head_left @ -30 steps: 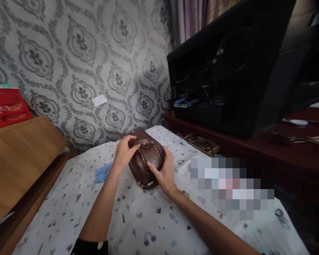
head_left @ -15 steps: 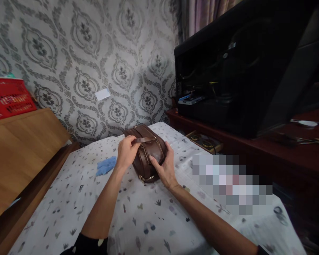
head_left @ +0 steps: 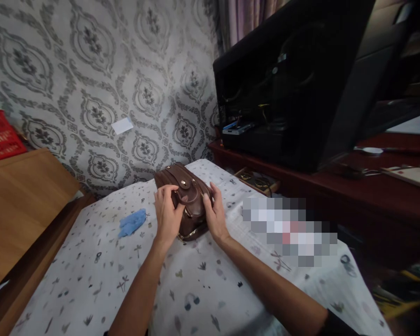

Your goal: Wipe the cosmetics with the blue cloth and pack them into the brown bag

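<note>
A brown leather handbag (head_left: 173, 176) with gold-coloured zips lies on a white printed cloth (head_left: 182, 280). My left hand (head_left: 168, 215) is closed on the bag's near left side, its fingers curled over the edge beside the handle (head_left: 193, 199). That handle loops down over the top of the bag. Just beyond it, a round gold-coloured stud (head_left: 183, 183) shows. Against the right side presses my right hand (head_left: 215, 215), thumb on top and fingers along the flank. A crumpled blue cloth (head_left: 132, 222) rests to the left of the bag.
A wooden panel (head_left: 28, 196) stands at left, with a red basket (head_left: 2, 137) on it. Patterned wallpaper rises behind. To the right are a large black screen-like box (head_left: 276, 107), a dark red furniture top (head_left: 336, 179), an open small drawer (head_left: 257, 182) and a pixelated patch.
My left hand has let the handle down from its raised position and moved onto the bag's left side. My right hand has shifted along the right side. The view has turned slightly right.
</note>
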Motion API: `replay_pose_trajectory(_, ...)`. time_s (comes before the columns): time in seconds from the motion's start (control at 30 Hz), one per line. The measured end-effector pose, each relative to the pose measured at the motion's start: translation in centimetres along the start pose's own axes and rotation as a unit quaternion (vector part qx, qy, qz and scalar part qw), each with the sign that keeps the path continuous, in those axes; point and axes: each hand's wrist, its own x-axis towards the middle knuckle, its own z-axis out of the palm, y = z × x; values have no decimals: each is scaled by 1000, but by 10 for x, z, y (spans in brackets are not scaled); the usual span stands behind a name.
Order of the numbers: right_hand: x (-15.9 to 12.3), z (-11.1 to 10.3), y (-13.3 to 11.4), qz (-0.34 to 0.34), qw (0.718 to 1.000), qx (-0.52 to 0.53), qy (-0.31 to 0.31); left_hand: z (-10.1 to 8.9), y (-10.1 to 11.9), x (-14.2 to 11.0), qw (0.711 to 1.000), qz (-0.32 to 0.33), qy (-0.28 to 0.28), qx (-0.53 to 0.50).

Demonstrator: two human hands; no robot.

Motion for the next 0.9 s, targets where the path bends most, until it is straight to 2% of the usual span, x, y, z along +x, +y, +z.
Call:
replay_pose_trajectory(0.3, 16, -4, -2, 48, 996, 79, 4, 6, -3, -1, 1000, 11, 11, 19)
replay_pose_trajectory(0.43, 17, -4, -2, 62, 994, 89, -5, 7, -1, -2, 1000, 8, -9, 27)
replay_pose_trajectory(0.67, 16, -5, -5, 40, 995, 88, 2, 10, 4, -13, 995, 17, -48, 82)
replay_pose_trajectory(0.9, 16, -8, 0, 28, 998, 47, 8, 18, 3, -16, 992, 38, -29, 118)
